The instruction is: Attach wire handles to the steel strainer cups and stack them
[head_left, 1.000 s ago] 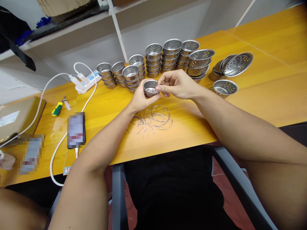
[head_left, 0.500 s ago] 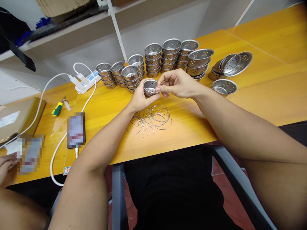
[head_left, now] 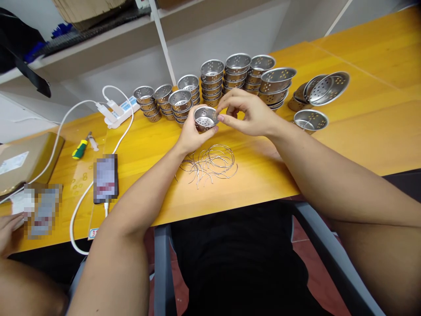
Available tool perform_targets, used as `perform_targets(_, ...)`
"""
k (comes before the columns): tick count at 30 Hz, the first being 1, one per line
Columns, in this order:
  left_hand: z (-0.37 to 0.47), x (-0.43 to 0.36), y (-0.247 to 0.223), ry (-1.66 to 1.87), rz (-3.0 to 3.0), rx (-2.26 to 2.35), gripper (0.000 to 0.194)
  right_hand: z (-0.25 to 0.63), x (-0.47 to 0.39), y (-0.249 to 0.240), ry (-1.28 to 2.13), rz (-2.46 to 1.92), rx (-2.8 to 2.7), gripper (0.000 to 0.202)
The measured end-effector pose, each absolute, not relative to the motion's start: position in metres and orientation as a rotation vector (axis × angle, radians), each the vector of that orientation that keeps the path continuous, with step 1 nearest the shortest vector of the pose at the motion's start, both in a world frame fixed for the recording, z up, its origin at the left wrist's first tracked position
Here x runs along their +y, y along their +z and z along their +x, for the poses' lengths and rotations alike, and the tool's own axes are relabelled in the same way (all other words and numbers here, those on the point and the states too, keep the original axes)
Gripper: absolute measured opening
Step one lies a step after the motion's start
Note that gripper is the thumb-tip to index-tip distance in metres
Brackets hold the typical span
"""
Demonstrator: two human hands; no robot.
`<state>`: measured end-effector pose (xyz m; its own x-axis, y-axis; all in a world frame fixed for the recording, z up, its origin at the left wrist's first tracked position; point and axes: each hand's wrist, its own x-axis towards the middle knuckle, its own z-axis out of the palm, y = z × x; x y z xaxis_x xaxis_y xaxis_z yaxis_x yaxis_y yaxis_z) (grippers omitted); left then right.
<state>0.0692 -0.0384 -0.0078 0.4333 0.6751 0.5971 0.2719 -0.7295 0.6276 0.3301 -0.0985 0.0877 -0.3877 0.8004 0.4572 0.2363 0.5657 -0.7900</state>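
My left hand (head_left: 191,134) is wrapped round a small perforated metal cup (head_left: 204,122), its opening tilted toward me. At the cup's right rim, the thumb and forefinger of my right hand (head_left: 245,113) come close together in a pinch; what lies between them is too small to make out. Below both hands, a loose pile of thin curved metal wires (head_left: 210,164) lies on the table. Just behind my left hand stands a stack of similar perforated cups (head_left: 180,105).
More cup stacks (head_left: 212,79) line the back of the yellow table (head_left: 368,131). Several cups (head_left: 311,120) sit at right, some tipped. To the left are a power strip (head_left: 121,113), cables, a phone (head_left: 105,178), a screwdriver (head_left: 79,149), a carton (head_left: 29,160) and another person's hand (head_left: 8,230).
My left hand has tipped the cup more toward me, so more of its inside shows. The right fingers have shifted slightly at the rim, with the forefinger higher. The view moved a little.
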Motion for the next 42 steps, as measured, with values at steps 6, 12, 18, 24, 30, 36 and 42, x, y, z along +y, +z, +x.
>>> perform_targets(6,0.074,-0.050,0.002,1.216,2.235,0.824,0.098,0.327,-0.103,0.088,0.645,-0.903,-2.156,0.055)
perform_targets(12,0.073,-0.049,0.003,1.195,2.251,0.825,0.106,0.323,-0.102,0.078,0.629,-0.882,-2.214,0.061)
perform_targets(18,0.071,-0.046,-0.003,1.143,2.330,0.776,0.111,0.317,-0.105,0.081,0.558,-0.878,-2.170,0.072)
perform_targets(24,0.073,-0.047,-0.007,1.085,2.309,0.740,0.117,0.317,-0.106,0.081,0.522,-0.906,-2.213,0.084)
perform_targets(30,0.072,-0.051,-0.003,1.048,2.245,0.752,0.117,0.329,-0.107,0.090,0.486,-1.014,-2.251,0.087)
perform_targets(36,0.068,-0.052,0.000,1.023,2.288,0.742,0.095,0.337,-0.099,0.081,0.361,-1.282,-2.260,0.071)
perform_targets(42,0.067,-0.059,0.007,0.989,2.324,0.779,0.073,0.336,-0.090,0.067,0.311,-1.432,-2.209,0.052)
